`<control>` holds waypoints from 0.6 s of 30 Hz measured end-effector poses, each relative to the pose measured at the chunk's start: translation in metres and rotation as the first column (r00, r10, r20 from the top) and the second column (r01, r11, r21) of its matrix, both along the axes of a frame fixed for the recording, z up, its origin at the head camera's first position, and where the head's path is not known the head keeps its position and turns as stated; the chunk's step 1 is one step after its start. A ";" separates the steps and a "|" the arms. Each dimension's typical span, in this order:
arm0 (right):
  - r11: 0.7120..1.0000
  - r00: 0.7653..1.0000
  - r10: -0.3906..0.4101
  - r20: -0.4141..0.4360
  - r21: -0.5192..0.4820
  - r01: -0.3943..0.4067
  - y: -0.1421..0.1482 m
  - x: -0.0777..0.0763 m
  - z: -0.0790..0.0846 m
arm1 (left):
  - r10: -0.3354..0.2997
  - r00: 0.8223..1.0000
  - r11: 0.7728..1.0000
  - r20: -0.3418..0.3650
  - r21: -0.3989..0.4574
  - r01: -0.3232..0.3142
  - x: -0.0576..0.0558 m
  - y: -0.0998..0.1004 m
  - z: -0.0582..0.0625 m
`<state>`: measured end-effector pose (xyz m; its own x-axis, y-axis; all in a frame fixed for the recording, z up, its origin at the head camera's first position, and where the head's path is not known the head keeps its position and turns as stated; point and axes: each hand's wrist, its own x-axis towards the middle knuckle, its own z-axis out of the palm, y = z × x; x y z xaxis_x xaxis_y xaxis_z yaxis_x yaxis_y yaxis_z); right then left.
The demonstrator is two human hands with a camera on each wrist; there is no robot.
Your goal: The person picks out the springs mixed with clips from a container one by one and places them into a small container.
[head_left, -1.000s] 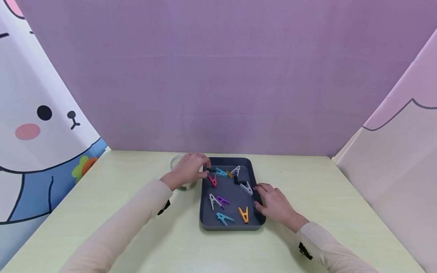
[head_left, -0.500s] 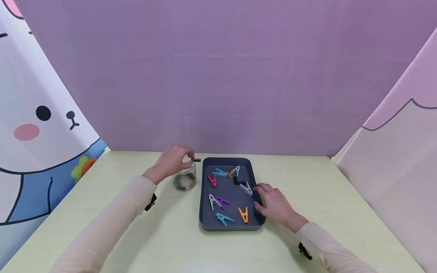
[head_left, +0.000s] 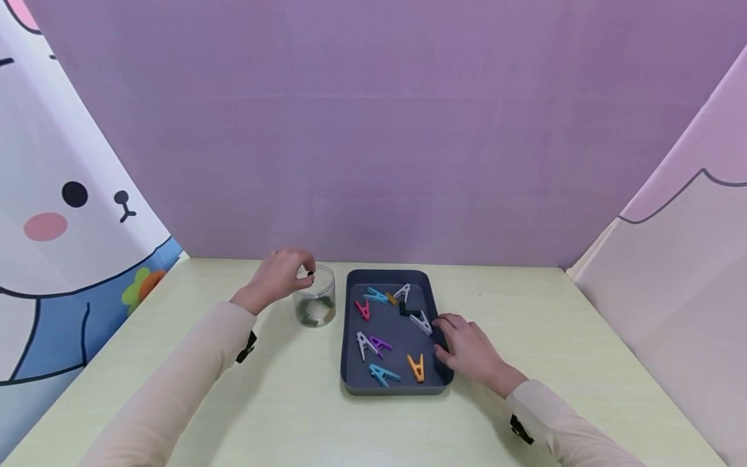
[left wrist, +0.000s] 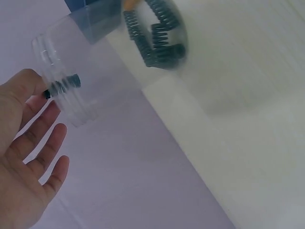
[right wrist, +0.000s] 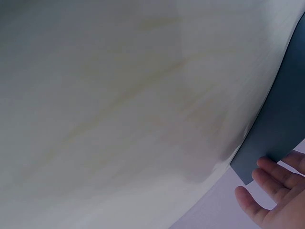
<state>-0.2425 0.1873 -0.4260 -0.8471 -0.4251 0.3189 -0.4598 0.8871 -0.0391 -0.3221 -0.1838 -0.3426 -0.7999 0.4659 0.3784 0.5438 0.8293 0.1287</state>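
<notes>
the left hand is pinching a dark ridged piece by its end at the mouth of the jar, seemingly keeping its tip free; the right hand, grasping nothing, is touching the tray, probably steadying it.

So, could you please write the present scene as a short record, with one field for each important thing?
Left hand: pinches a small dark piece at the mouth of the jar
Right hand: touches the right edge of the tray
Jar: clear, upright on the table, left of the tray
Jar contents: several ribbed dark pieces and an orange one
Clothes pegs in tray: blue, red, purple, orange and pale ones
Other tray items: black and brown pieces
</notes>
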 end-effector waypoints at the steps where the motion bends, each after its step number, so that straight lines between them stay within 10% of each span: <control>1: 1.000 1.000 0.001 0.000 0.000 -0.001 0.000 0.000 0.000 | 0.003 1.000 1.000 0.003 -0.007 -0.003 0.000 0.000 -0.001; 18: 1.000 1.000 -0.004 0.003 0.003 0.004 -0.001 -0.001 0.000 | 0.020 0.999 0.999 0.032 -0.039 -0.018 -0.005 -0.001 -0.014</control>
